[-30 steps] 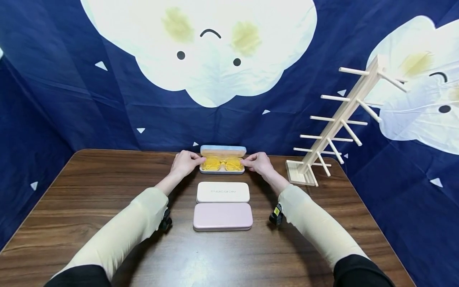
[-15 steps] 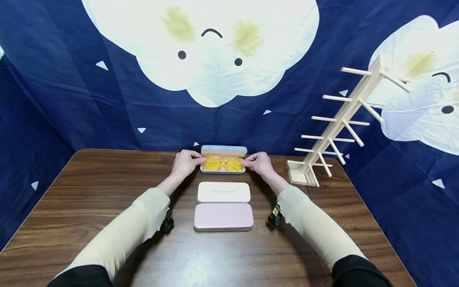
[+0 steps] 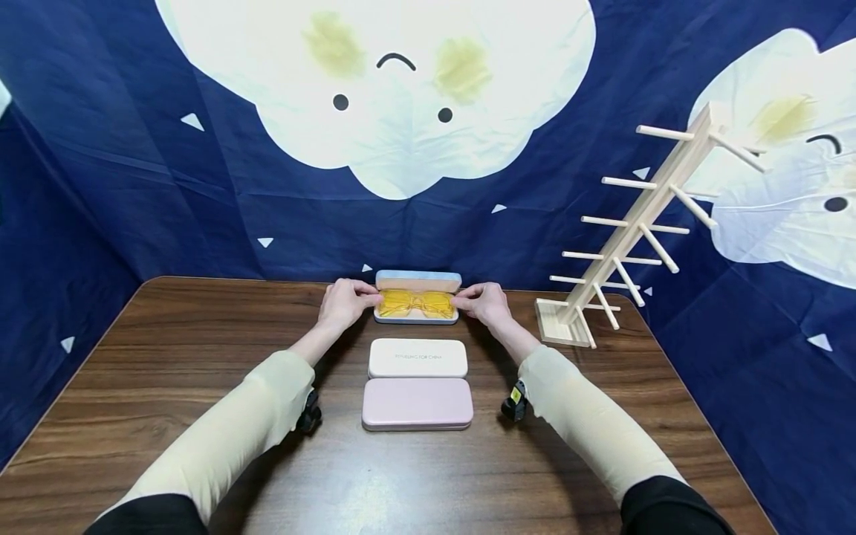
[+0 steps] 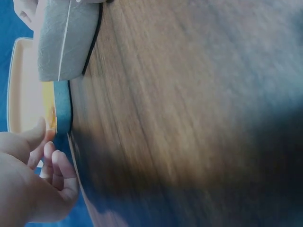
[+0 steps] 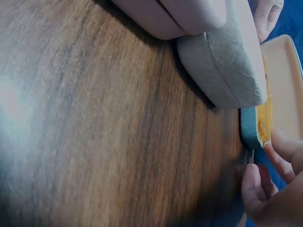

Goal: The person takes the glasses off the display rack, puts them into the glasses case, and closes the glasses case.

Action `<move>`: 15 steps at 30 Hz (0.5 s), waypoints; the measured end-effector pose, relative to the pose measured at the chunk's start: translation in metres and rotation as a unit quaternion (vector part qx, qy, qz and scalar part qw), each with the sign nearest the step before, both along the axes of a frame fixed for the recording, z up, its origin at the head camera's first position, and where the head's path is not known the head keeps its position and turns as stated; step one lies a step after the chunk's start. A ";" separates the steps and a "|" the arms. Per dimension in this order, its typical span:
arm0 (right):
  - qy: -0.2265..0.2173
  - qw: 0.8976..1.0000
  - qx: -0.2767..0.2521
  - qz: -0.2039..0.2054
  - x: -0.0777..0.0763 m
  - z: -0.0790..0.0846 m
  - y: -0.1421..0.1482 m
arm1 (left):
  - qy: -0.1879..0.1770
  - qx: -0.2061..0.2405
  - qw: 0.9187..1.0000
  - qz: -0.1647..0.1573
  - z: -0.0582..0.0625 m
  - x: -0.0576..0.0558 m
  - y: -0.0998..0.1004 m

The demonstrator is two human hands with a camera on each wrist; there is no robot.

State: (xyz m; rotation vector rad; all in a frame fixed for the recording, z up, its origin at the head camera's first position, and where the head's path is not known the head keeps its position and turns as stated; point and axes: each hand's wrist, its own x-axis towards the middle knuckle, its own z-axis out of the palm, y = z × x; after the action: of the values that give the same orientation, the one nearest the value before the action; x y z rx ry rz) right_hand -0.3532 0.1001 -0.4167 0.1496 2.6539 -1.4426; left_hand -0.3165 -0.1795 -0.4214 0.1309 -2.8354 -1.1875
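Yellow-lensed glasses (image 3: 435, 302) with clear-yellow frames are at the open blue glasses case (image 3: 417, 276), near the table's back edge. The case's lid stands raised, showing a pale peach lining. My left hand (image 3: 343, 303) pinches the left end of the glasses between thumb and index finger, its other fingers loosely curled in the left wrist view. On the opposite end, my right hand (image 3: 488, 303) pinches the glasses in the same way. In both wrist views, a closed white case (image 4: 66, 42) hides part of the blue case and the glasses.
Closer to me lie the closed white case, with lettering on its lid, and a closed pink case (image 3: 417, 405) right in front of it. A wooden peg rack (image 3: 625, 230) stands at the back right. Behind the table (image 3: 200, 371) hangs a dark blue cloth (image 3: 221, 223) with clouds.
The glasses sit slightly higher in the head view, toward the lid, and overlap it a little more. Both hands keep their places at the ends; the cases have not moved.
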 end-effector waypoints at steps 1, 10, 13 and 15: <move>-0.003 1.000 -0.008 0.002 0.001 0.001 0.001 | 0.000 0.001 1.000 0.002 0.000 0.000 -0.001; -0.047 0.996 -0.072 0.020 0.003 0.010 0.009 | -0.019 0.012 1.000 -0.016 0.005 0.001 -0.010; -0.065 0.995 -0.070 0.028 0.002 0.013 0.011 | -0.040 0.017 0.999 -0.033 0.008 0.000 -0.012; -0.079 0.994 -0.067 0.035 0.001 0.014 0.011 | -0.061 0.024 0.997 -0.044 0.010 0.000 -0.013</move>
State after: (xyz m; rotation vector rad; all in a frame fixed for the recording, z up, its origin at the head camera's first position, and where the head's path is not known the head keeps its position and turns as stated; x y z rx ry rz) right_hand -0.3526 0.1114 -0.4023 0.1509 2.4042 -1.5143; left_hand -0.3170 -0.1928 -0.4116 0.0848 -2.9452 -1.3099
